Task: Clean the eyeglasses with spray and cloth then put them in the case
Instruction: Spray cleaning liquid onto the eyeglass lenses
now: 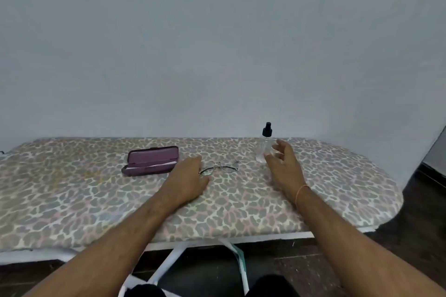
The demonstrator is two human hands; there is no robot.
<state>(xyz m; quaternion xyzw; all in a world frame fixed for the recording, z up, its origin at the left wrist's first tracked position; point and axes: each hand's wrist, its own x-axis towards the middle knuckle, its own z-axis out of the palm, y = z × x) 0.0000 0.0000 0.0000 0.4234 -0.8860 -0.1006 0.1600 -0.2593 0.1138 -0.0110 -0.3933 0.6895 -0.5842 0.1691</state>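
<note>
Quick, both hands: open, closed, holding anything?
Left hand: open, at the eyeglasses, nothing gripped yet.
Right hand: open, empty, beside the spray bottle.

Showing no readable text, label, brand or number anywhere, neither on the spray bottle [265, 146] nor the case [150, 160].

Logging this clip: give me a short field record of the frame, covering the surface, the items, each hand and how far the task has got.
surface: ironing board with spotted cover, against a plain wall
case: purple, open, left of the glasses
glasses: lying on the board, arms unfolded
spray bottle: clear, black nozzle, upright
cloth: not clearly visible; a pale strip lies in the case
left hand: at the left end of the glasses, grip not clear
right hand: open, reaching for the bottle, not gripping
stage: nothing sprayed or wiped yet
</note>
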